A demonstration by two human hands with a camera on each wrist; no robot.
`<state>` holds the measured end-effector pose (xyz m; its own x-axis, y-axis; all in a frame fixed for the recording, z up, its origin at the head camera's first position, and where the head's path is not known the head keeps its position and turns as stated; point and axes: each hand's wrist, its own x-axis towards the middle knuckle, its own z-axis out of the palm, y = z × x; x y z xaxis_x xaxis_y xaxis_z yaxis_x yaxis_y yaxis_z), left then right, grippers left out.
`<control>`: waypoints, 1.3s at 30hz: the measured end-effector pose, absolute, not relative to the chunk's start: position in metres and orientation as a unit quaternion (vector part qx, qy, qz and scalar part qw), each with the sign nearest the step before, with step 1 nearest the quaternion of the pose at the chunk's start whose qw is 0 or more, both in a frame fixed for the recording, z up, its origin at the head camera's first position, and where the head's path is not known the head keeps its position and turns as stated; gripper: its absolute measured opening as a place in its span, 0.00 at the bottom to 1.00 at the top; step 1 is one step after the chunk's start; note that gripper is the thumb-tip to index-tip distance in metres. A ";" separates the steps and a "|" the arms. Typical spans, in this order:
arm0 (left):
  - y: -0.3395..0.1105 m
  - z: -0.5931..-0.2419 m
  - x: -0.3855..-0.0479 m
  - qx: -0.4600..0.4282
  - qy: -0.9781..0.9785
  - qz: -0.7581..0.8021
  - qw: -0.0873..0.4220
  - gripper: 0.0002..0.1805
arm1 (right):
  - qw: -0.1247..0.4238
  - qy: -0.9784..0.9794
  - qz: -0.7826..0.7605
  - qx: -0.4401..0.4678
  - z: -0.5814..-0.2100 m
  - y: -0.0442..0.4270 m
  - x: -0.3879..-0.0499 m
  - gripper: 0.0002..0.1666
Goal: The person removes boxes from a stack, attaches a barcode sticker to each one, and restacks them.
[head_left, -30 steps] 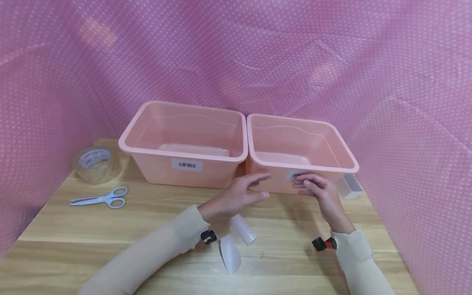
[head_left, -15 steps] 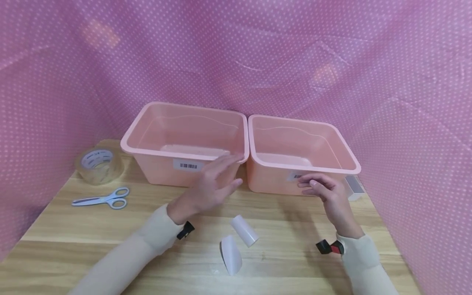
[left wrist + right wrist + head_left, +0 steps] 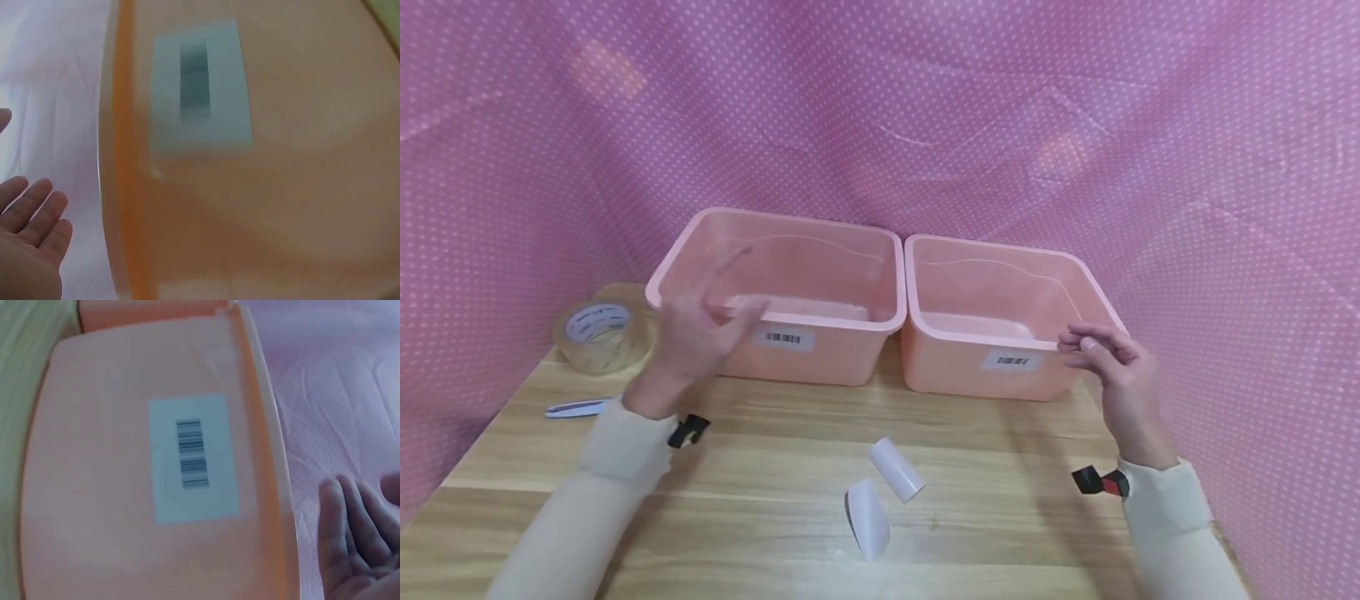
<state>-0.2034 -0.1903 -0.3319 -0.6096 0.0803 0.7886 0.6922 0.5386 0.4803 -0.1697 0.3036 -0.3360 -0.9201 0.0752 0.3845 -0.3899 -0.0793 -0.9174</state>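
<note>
My left hand [image 3: 692, 337] is raised, blurred, with fingers spread, in front of the front left part of the left pink bin [image 3: 842, 358]. Nothing is held in it; whether it touches the bin's rim I cannot tell. Near the front right corner of the right pink bin [image 3: 955, 367] hovers my right hand [image 3: 1123, 383], its fingers lightly bent and holding nothing. Both wrist views show a bin's front wall with a barcode label [image 3: 194, 456] and the fingers beyond the rim. The scissors [image 3: 578, 408] lie left of the left forearm, which hides their handles.
A roll of clear tape [image 3: 598, 357] stands at the table's left edge. On the wooden table [image 3: 760, 517] between the forearms lie a white tube [image 3: 897, 469] and a curved white piece [image 3: 868, 521]. A pink dotted curtain [image 3: 850, 108] surrounds the table.
My left hand has swept left from the gap between the bins to the left bin's front left. The right hand has shifted right and slightly up, now covering the small white box.
</note>
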 end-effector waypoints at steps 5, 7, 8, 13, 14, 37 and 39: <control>-0.235 -0.326 -0.209 -0.172 -0.769 -0.469 0.399 0.35 | 0.240 -0.577 0.776 0.078 -0.327 0.317 -0.184 0.08; -0.250 -0.324 -0.211 -0.137 -0.763 -0.497 0.389 0.35 | 0.271 -0.572 0.772 0.062 -0.324 0.324 -0.190 0.07; -0.258 -0.324 -0.212 -0.124 -0.760 -0.510 0.382 0.35 | 0.287 -0.574 0.765 0.051 -0.322 0.328 -0.192 0.07; -0.290 -0.330 -0.218 -0.071 -0.769 -0.547 0.324 0.36 | 0.324 -0.632 0.703 -0.045 -0.318 0.352 -0.202 0.08; -0.296 -0.333 -0.219 -0.063 -0.771 -0.552 0.311 0.37 | 0.319 -0.646 0.690 -0.068 -0.318 0.356 -0.203 0.09; -0.313 -0.379 -0.226 -0.095 -0.636 -0.757 0.116 0.44 | 0.050 -0.688 0.723 -0.044 -0.358 0.394 -0.218 0.35; -0.312 -0.380 -0.227 -0.098 -0.636 -0.758 0.109 0.44 | 0.048 -0.677 0.734 -0.028 -0.361 0.395 -0.219 0.23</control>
<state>-0.2267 -0.3119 -0.3800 -0.9569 -0.0403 0.2876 0.2903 -0.1683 0.9420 -0.2189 0.3949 -0.3614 -0.9938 0.1082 0.0235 -0.0322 -0.0794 -0.9963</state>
